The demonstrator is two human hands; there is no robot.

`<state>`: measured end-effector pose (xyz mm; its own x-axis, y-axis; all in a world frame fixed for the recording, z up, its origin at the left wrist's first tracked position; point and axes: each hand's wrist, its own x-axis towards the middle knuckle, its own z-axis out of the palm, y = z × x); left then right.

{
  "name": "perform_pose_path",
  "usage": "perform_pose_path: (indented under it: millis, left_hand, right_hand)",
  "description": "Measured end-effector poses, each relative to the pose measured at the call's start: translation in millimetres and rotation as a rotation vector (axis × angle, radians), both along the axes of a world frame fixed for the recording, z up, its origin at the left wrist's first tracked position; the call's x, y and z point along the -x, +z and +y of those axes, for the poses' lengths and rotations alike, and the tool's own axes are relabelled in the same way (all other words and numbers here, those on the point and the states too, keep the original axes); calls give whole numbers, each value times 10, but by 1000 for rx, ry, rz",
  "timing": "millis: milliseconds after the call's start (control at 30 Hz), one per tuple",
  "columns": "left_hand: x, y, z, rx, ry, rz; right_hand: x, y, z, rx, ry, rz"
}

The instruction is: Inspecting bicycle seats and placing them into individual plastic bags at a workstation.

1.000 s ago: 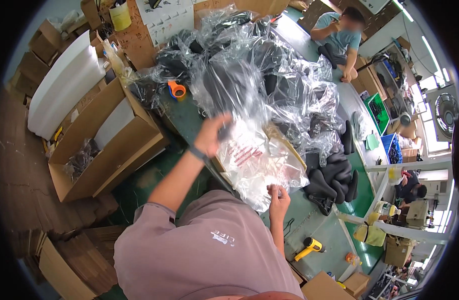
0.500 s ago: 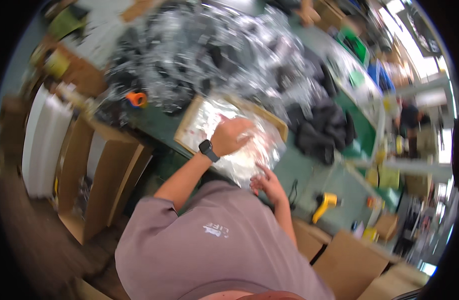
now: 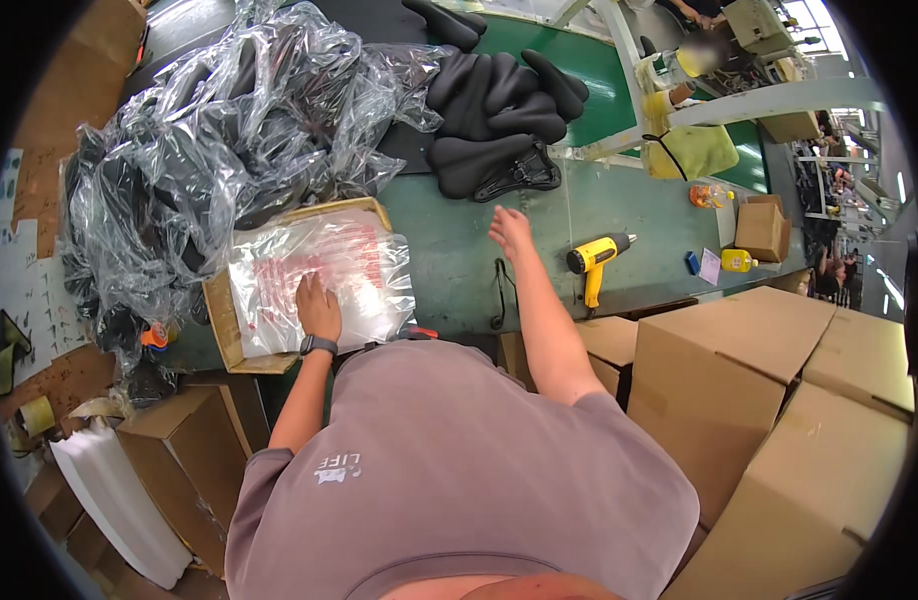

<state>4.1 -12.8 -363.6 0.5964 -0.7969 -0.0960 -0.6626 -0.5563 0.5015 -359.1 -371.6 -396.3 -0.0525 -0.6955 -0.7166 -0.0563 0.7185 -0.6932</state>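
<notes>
My left hand, with a dark watch on its wrist, rests on a stack of clear plastic bags with red print; its fingers are stretched out. The bags lie in a shallow cardboard tray at the table's near edge. Off to the right, my right hand hovers over the green table with nothing in it, fingers apart and slightly bent. Just beyond it lies a black bicycle saddle, its underside frame partly showing. More black saddles are piled behind that one.
A heap of saddles in clear plastic covers the left and far table. A yellow heat gun lies right of my right hand, near a black cord. Cardboard boxes stand at the near right. A white metal frame crosses the far right.
My view has swung to the right. My right hand has left the bags and reached out toward the saddles. My left hand stays at the bags, its fingers now laid out on them.
</notes>
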Motion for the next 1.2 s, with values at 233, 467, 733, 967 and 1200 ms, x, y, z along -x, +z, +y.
perform_pose_path:
  millis: [233,467,733,967,1200]
  left_hand:
    - [518,1307,-356,113,-222,-33]
    - [591,1564,-838,236,-313,19]
    - [1007,2443,-1415,659,-941,308]
    - [1399,2967,-1294,758,-1451,199]
    - [-165,2865,-1465,422,-617,-3]
  right_hand:
    - [-538,-582,-1060,-120,-329,614]
    - [-48,-232,-670,85,-107,765]
    - [327,1946,1241,-326,-172,-1181]
    - [-479,3161,2368,-338,-42,-1080]
    - [-543,3294,2948,-482,349,-1311]
